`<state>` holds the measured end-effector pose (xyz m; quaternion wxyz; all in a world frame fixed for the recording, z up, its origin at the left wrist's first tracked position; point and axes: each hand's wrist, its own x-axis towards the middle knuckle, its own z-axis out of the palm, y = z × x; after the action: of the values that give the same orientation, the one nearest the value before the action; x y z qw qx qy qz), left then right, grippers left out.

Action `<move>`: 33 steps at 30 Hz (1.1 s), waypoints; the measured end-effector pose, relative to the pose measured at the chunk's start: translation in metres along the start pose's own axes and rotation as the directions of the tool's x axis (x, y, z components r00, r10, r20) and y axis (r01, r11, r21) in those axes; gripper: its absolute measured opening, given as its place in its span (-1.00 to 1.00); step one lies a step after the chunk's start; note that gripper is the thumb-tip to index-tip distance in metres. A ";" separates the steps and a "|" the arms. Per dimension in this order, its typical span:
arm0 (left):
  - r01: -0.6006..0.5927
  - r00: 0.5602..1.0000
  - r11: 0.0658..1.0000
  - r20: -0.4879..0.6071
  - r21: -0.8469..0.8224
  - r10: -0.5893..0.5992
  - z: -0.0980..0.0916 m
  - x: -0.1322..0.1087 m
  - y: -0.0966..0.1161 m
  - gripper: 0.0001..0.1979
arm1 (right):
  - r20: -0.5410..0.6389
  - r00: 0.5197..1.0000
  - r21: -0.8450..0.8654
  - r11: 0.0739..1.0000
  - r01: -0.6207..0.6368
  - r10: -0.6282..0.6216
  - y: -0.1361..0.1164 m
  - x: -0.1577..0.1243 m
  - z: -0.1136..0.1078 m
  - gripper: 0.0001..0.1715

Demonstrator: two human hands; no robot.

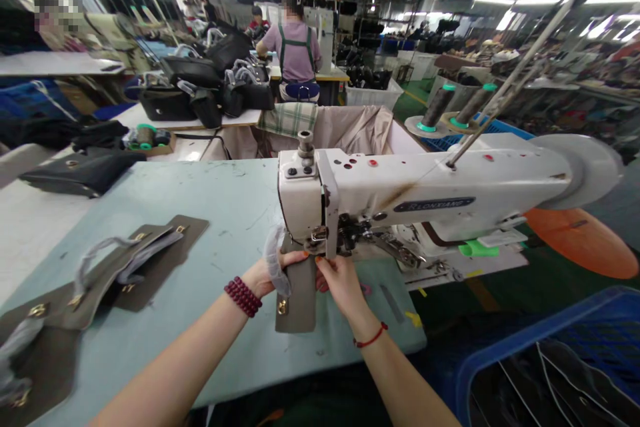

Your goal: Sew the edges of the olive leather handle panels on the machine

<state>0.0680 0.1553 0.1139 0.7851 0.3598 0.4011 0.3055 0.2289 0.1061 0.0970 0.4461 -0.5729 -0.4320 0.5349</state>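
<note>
A taupe bag panel [302,300] lies under the needle end of a white sewing machine [380,180]. It carries a plastic-wrapped handle [275,257] on its left and a gold fitting near its lower edge. My left hand [280,268] grips the panel's left side, thumb on top close to the presser foot, with the handle looping over the hand. On the right edge, my right hand [343,284] pinches the panel, its fingertips beside the machine foot. The panel's far end is hidden below the machine head.
More taupe panels with wrapped handles [135,267] lie at left on the pale green table [225,200]. A blue crate [475,360] with dark pieces stands at lower right. Thread cones [437,107] rise behind the machine. A person [295,47] sits farther back near black bags [200,80].
</note>
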 end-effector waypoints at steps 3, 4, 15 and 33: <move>0.033 0.998 0.998 0.056 0.055 -0.036 -0.004 0.003 0.013 -0.69 | -0.009 0.999 0.089 0.995 -0.041 0.042 0.003 -0.001 0.008 -0.58; 0.042 0.996 0.997 0.075 0.069 -0.047 -0.006 0.004 0.017 -0.68 | -0.012 0.998 0.116 0.992 -0.053 0.055 0.004 -0.002 0.010 -0.58; 0.081 0.971 0.988 0.212 0.129 -0.107 -0.015 0.013 0.024 -0.70 | -0.058 0.997 0.198 0.979 -0.042 0.054 0.005 -0.003 0.018 -0.50; 0.079 0.971 0.977 0.208 0.197 -0.120 -0.020 0.017 0.033 -0.61 | -0.133 0.990 0.287 0.958 -0.003 0.043 0.011 -0.003 0.031 -0.55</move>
<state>0.0532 0.1929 0.1252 0.8015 0.4428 0.3569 0.1850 0.1975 0.1024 0.0861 0.5465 -0.5429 -0.3117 0.5562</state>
